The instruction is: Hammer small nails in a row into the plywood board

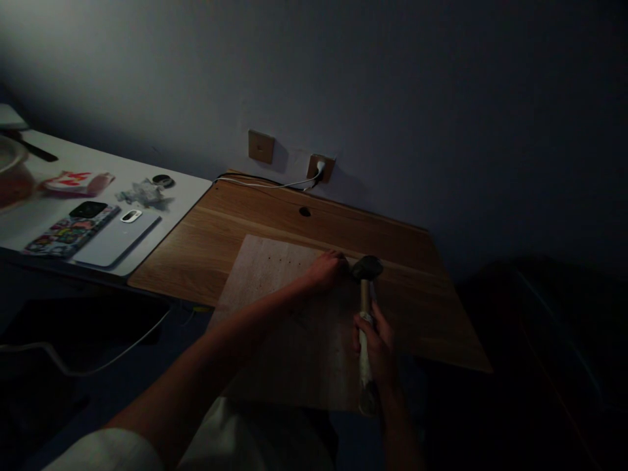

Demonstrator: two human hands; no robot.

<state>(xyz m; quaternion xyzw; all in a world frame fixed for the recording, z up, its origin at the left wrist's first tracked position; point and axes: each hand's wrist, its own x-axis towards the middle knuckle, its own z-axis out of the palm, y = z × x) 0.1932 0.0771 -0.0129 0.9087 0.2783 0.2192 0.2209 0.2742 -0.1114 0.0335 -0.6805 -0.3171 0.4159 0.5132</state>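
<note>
My right hand point(377, 337) is wrapped round the pale handle of a hammer point(365, 301), its dark head raised toward the far side. A flat wooden board point(279, 314) lies over the front of the desk. Near the board's far right corner, my left hand point(330, 268) rests with curled fingers, just left of the hammer head. What its fingertips hold, if anything, is hidden in the dim light. Several small dark spots point(280, 260) form a row on the board's far left part.
The wooden desk point(206, 229) stands against the wall. A white cable point(265, 185) runs to a wall socket point(321, 168). On the white table point(122, 176) at left lie a patterned phone point(69, 232), a pale phone point(118, 239), crumpled plastic point(144, 194) and a red-and-white packet point(78, 183).
</note>
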